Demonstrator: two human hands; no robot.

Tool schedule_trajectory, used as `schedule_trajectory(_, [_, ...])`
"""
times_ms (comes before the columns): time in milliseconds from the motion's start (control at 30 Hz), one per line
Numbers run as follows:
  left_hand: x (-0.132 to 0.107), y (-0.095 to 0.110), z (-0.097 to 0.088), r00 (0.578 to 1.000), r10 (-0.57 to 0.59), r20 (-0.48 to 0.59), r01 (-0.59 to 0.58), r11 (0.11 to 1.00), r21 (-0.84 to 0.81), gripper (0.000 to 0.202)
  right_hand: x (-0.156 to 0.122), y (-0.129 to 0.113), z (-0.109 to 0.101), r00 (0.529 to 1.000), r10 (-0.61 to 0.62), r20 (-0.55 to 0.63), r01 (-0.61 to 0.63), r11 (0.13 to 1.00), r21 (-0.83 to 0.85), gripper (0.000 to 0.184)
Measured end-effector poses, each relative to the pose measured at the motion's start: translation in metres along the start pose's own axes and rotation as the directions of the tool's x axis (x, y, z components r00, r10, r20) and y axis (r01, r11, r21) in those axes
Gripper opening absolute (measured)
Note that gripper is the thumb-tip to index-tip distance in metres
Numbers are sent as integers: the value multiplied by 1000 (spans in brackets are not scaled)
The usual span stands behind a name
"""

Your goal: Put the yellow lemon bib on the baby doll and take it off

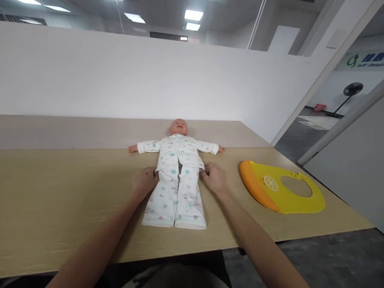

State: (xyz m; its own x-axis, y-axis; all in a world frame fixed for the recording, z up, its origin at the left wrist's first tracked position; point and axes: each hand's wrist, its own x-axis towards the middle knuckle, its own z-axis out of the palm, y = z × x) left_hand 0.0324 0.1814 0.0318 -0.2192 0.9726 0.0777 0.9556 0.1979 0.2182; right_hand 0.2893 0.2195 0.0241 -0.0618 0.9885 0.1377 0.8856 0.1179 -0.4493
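- Left of the baby doll (178,127), a pale wooden tabletop (60,200) stretches away, its grain running lengthwise, and a white partition wall (150,72) rises along its far edge.
- Just left of the doll's hips, the person's left hand (145,180) rests on the waist of the pajama trousers (183,196), its fingers (155,173) curled against the cloth edge. The hand is not spread open, but I cannot tell whether it is actually gripping the fabric.
- At the centre of the table, the doll lies face up with its head toward the wall and its arms stretched out to both sides. It wears a white pajama top (177,154) and matching trousers, both printed with small colourful motifs. The top is parted down the front below the chest, and the trouser cuffs lie flat near the table's near edge.
- Just right of the doll's hips, the person's right hand (213,179) sits at the other side of the waist, its fingers (205,170) bent inward at the hem. Here too, a firm grip cannot be told.
- Further right of the doll, well apart from the right hand, a yellow silicone bib (288,204) with an orange catch pocket and a citrus-slice print lies flat on the table.
- Far beyond the bib, past the partition's end, a black standing fan (352,90) stands on a grey floor.
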Motion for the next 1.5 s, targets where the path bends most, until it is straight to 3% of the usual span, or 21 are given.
schedule_trajectory(167, [-44, -11, -2, 1000, -4, 13, 5, 996, -87, 26, -18, 15, 0, 999, 3, -44, 5, 980, 198, 28])
schedule_trajectory(267, [-88, -23, -1, 987, 84, -140, -118, 961, -251, 27, -35, 22, 1, 998, -13, -66, 32, 954, 297, 28])
schedule_trajectory(333, [-122, -28, -2, 917, 244, -315, -334, 902, -273, 26, -48, 24, 2, 996, -53, -65, 72, 943, 326, 26])
schedule_trajectory(433, [-163, -24, -2, 732, 468, -495, -607, 779, -161, 13, -66, 24, -1, 992, -100, -74, 120, 930, 346, 21])
schedule_trajectory(500, [-179, -16, 3, 612, 561, -557, -702, 710, -57, 11, -73, 23, -3, 991, -114, -75, 133, 925, 355, 19])
schedule_trajectory(533, [-184, -13, 7, 572, 596, -564, -723, 691, -3, 15, -76, 22, -4, 991, -115, -72, 133, 924, 358, 18])
schedule_trajectory(600, [-188, -7, 15, 533, 652, -540, -727, 679, 102, 24, -79, 21, -6, 991, -115, -68, 132, 920, 369, 17])
schedule_trajectory(667, [-189, -5, 21, 528, 698, -484, -714, 673, 191, 33, -80, 21, -6, 990, -122, -66, 138, 911, 390, 16])
schedule_trajectory(800, [-187, -6, 18, 593, 716, -367, -684, 689, 240, 41, -79, 22, -4, 989, -126, -74, 146, 895, 421, 15])
schedule_trajectory(900, [-188, -5, 14, 624, 702, -343, -677, 705, 212, 39, -78, 23, -3, 990, -111, -87, 137, 892, 430, 15])
schedule_trajectory(1167, [-194, -1, 22, 632, 662, -403, -630, 741, 231, 39, -78, 24, -1, 989, -110, -95, 141, 885, 443, 15])
schedule_trajectory(1367, [-186, -4, 21, 564, 733, -380, -656, 677, 334, 43, -75, 28, 3, 989, -122, -87, 148, 879, 453, 14])
schedule_trajectory(1500, [-184, 1, 19, 571, 733, -370, -647, 679, 347, 48, -74, 31, 6, 987, -130, -94, 159, 881, 447, 15])
